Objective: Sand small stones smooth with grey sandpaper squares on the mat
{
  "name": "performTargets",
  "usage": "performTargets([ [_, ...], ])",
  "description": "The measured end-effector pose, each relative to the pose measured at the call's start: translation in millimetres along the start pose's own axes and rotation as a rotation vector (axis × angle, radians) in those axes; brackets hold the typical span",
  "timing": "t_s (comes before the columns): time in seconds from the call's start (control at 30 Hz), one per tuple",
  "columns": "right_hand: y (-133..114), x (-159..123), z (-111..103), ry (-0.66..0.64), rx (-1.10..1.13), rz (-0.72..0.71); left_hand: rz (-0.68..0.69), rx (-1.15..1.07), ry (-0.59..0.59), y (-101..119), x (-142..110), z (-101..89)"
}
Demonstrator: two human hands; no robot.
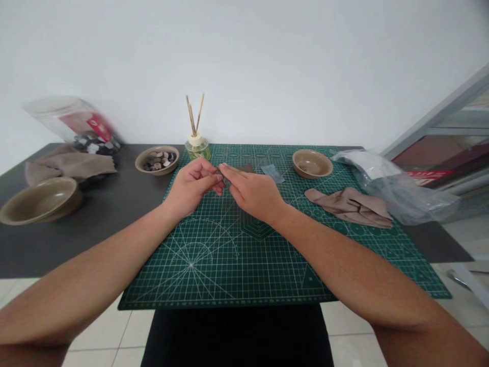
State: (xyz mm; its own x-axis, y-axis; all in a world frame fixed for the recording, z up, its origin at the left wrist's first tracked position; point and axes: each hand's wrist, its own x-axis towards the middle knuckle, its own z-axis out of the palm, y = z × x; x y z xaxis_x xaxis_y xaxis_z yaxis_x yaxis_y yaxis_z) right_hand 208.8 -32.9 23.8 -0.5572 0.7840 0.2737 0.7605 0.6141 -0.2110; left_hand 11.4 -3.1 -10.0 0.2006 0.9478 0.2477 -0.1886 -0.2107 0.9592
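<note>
Pinching a small dark piece [219, 172] above the green gridded cutting mat [237, 272] is the left hand [194, 186]; the right hand [256, 193] extends fingers beside it, grip unclear; its long axis and direction are indiscernible.

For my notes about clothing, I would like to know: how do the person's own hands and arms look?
The left hand and right hand wear no gloves; no ring, watch or bracelet shows. Both forearms are bare, without sleeves.

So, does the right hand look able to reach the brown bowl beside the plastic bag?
Probably yes: between the right hand and the brown bowl, only a flat bluish piece lies on the cutting mat; nothing tall blocks it.
</note>
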Motion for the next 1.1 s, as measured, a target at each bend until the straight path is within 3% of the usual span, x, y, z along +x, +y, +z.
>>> performTargets([
  [0.23, 12, 4, 8, 0.004, 0.095, 0.081, 0.067, 0.015, 0.075, 5, 1, -2.1],
  [0.47, 25, 7, 21, 0.059, 0.468, 0.159, 0.091, 0.08, 0.074, 0, 3, -4.9],
  [0.6, 27, 7, 24, -0.039, 0.692, 0.132, 0.115, 0.118, 0.063, 2, 4, -5.4],
  [0.77, 24, 7, 29, -0.118, 0.617, 0.076, 0.142, 0.22, 0.033, 4, 3, -6.1],
  [0.87, 26, 7, 34, -0.054, 0.506, 0.028, 0.129, 0.243, 0.029, 3, 3, -6.9],
  [0.97, 28, 7, 33, 0.133, 0.416, -0.029, 0.112, 0.27, 0.031, 3, 2, -6.0],
  [1.03, 30, 7, 30, 0.237, 0.446, -0.04, 0.073, 0.297, 0.025, 5, 0, -4.3],
  [1.1, 31, 7, 25, 0.221, 0.599, -0.032, 0.009, 0.326, -0.002, 7, -1, -2.6],
])
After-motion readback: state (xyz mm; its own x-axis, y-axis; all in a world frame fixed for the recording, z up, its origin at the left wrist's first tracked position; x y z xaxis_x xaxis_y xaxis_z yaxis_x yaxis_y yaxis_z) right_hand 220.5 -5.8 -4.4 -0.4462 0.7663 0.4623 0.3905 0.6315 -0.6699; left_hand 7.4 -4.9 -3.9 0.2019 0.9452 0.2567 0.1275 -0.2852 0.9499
